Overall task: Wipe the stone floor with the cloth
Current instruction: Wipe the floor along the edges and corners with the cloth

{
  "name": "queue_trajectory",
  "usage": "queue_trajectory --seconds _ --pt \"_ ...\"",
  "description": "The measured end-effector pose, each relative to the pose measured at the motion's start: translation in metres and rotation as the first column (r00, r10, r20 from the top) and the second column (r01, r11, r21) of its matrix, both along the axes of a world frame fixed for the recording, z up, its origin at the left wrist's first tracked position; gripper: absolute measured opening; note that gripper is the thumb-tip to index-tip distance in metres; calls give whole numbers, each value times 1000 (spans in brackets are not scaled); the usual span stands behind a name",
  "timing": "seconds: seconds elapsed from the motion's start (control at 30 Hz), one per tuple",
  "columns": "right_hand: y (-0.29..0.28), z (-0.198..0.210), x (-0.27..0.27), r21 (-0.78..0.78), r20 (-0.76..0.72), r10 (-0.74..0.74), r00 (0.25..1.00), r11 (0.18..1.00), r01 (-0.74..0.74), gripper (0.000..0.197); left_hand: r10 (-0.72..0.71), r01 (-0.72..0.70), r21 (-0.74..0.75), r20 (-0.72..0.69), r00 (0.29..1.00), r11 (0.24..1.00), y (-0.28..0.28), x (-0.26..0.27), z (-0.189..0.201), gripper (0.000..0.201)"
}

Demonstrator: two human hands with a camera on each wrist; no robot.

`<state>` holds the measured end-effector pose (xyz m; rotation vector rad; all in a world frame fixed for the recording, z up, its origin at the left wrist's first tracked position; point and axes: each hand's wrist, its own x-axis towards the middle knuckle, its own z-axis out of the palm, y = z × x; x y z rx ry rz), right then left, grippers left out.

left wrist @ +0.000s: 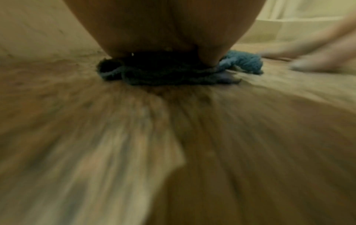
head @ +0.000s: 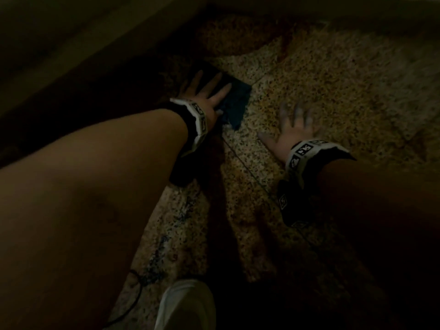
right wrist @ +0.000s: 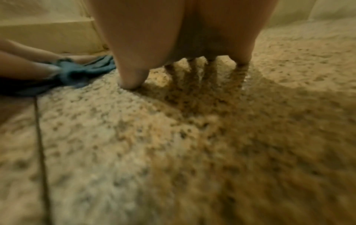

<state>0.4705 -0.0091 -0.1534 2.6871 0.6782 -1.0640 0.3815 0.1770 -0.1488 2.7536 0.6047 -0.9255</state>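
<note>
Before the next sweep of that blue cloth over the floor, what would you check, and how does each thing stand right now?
1. Left hand flat on the cloth: ok.
2. Cloth touching the stone floor: ok.
3. Right hand braced on the floor, off the cloth: ok.
4. Cloth spread smooth: not ok, bunched in the left wrist view.
5. Black cable away from the cloth: ok.
6. Dirt left ahead: cannot tell, too dim.

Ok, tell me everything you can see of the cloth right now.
The cloth is blue, soft and towel-like, bunched into folds rather than spread flat. It lies on the speckled stone floor close to the pale wall base. The left hand presses on it with straight fingers; the right hand rests on bare floor beside it, apart.
</note>
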Motion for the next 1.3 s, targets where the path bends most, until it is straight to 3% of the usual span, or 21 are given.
queue_trajectory --seconds 0.33,0.63,0.77,1.07,1.3 --pt "3 -5 9 -65 -71 -17 997 998 12 93 47 -45 -23 117 992 999 14 41 -12 61" --pt "7 0 6 -60 -66 -43 997 997 39 93 129 -131 -38 -58 990 991 0 -17 1 58" --pt "11 0 5 -117 -24 -9 1000 993 6 93 138 -139 -8 -69 988 990 3 -35 -4 59" --pt "10 -1 9 -117 -59 -20 998 993 13 93 103 -102 30 -34 994 994 31 -8 -5 63" --pt "11 3 10 -119 -112 -58 992 992 44 92 166 -166 29 -4 986 986 36 14 -2 60"
